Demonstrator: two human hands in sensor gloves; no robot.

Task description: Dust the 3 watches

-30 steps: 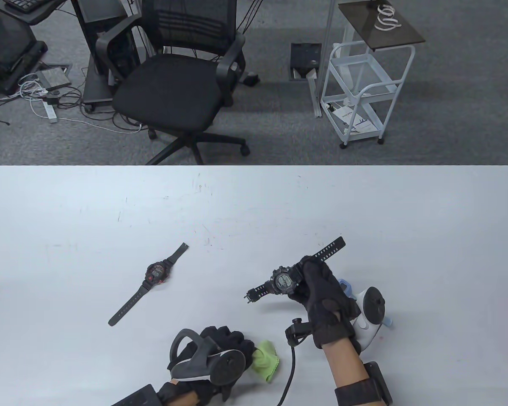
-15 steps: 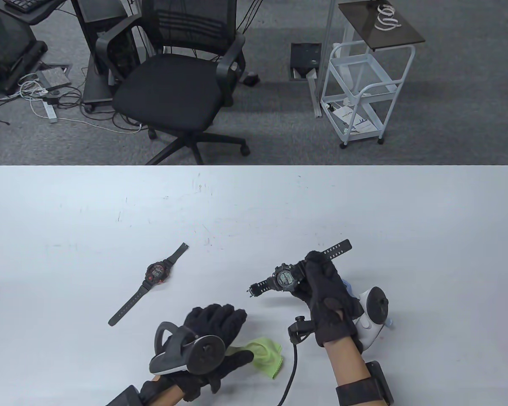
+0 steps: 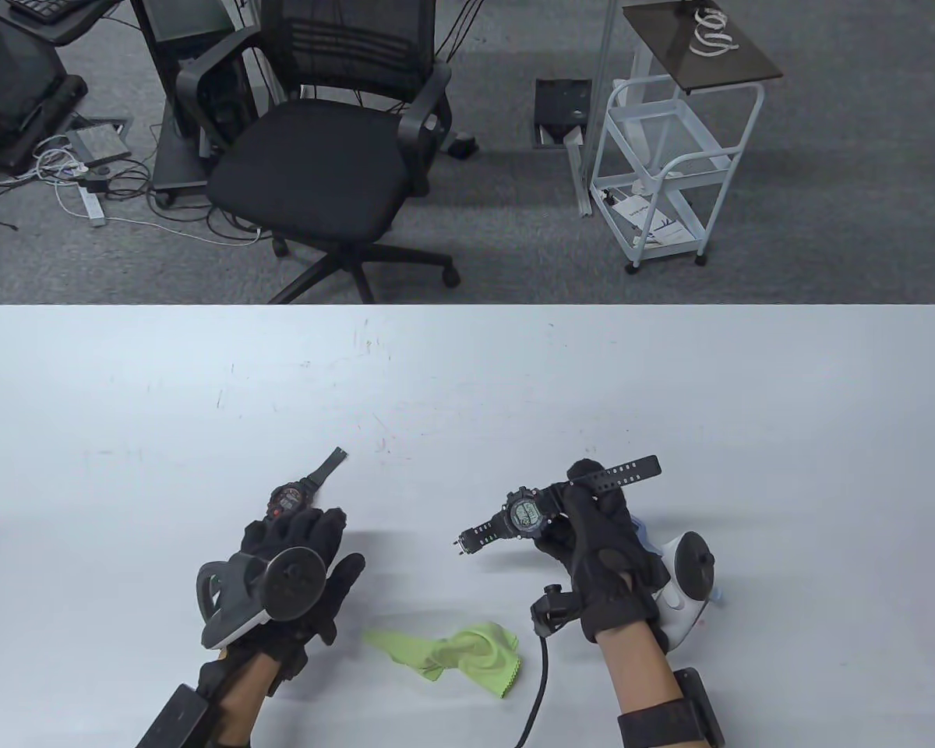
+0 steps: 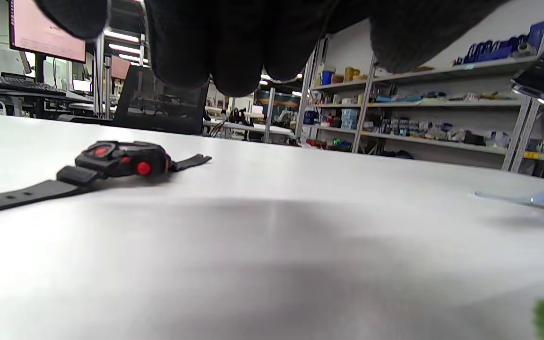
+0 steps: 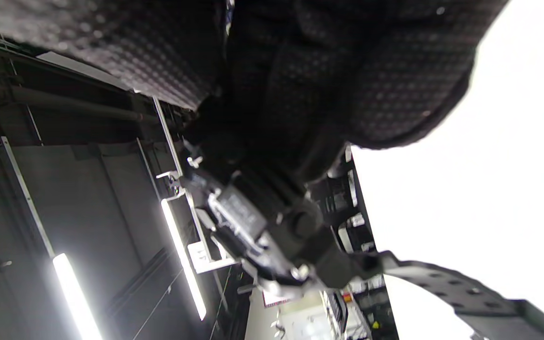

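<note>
A black watch with a red face (image 3: pixel 288 499) lies flat on the white table (image 3: pixel 467 374), left of centre. My left hand (image 3: pixel 335 541) hovers just in front of it with straight fingers, covering its near strap and holding nothing. In the left wrist view the red-buttoned watch (image 4: pixel 120 158) lies ahead, below the fingertips (image 4: pixel 234 61). My right hand (image 3: pixel 573 506) grips a black watch with a grey digital face (image 3: pixel 523 514) by its strap, above the table. The right wrist view shows that watch (image 5: pixel 253 226) under my curled fingers (image 5: pixel 300 71). A green cloth (image 3: pixel 452 650) lies loose between the hands.
A pale blue object (image 3: pixel 639 531) lies on the table, mostly hidden behind my right hand. A black cable (image 3: pixel 541 686) runs from the right wrist to the near edge. An office chair (image 3: pixel 319 156) and a white cart (image 3: pixel 662 171) stand beyond the table's far edge.
My left hand let go of the green cloth and moved up and left to the red-faced watch. The cloth now lies spread on the table. The held watch tilted slightly.
</note>
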